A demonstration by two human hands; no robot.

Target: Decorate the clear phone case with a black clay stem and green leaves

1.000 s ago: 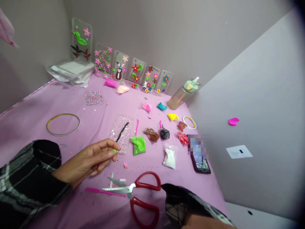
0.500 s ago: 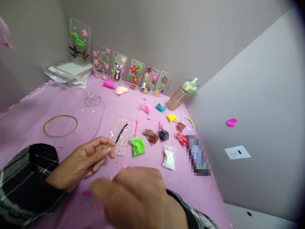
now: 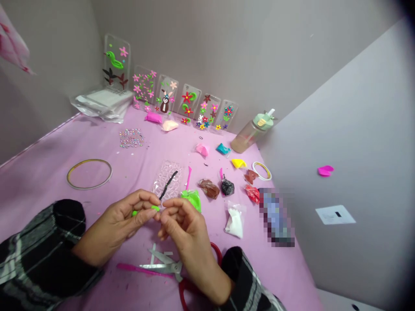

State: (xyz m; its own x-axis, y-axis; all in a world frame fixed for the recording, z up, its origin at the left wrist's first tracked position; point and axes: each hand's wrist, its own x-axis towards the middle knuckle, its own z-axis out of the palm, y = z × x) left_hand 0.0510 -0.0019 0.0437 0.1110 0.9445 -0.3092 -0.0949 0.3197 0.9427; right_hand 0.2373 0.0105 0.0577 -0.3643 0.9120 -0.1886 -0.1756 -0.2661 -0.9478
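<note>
Pinkish bench (image 3: 48, 172) spreads left of my scissors (image 3: 158, 266), grey wall (image 3: 194, 47) behind. Just past them, my left hand (image 3: 125, 222) pinches green clay (image 3: 155, 208); right hand (image 3: 189, 235) is half-curled, can't tell from here if it's gripping. Wall card (image 3: 327, 217) right of them, print unreadable.

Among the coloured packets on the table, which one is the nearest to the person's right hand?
The bright green packet, partly hidden behind the right hand. It is the only green packet; the white packet and the others lie farther away.
</note>
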